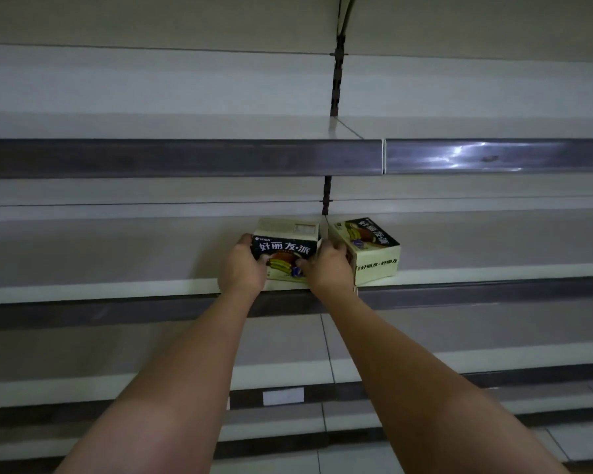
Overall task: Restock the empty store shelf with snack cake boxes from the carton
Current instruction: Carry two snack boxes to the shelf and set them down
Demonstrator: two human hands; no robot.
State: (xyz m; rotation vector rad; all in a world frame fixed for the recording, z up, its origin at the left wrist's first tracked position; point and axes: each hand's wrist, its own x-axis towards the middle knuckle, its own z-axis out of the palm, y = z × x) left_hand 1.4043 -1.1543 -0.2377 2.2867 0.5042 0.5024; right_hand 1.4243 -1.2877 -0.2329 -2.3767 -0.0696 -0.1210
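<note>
The middle shelf [117, 254] is a long pale board with a dark strip along its front edge. A seam divides it into two sections below the dark slotted upright [326, 200] in the back wall. Two snack cake boxes stand on this shelf near the front edge. The left box [285, 249] stands just left of the seam, with its dark printed face toward the camera. The right box [374, 254] is just right of the seam, turned at an angle, close beside the first one.

Both hands [243, 268] [329, 270] grip a snack box [285, 249] on the shelf [100, 285]
</note>
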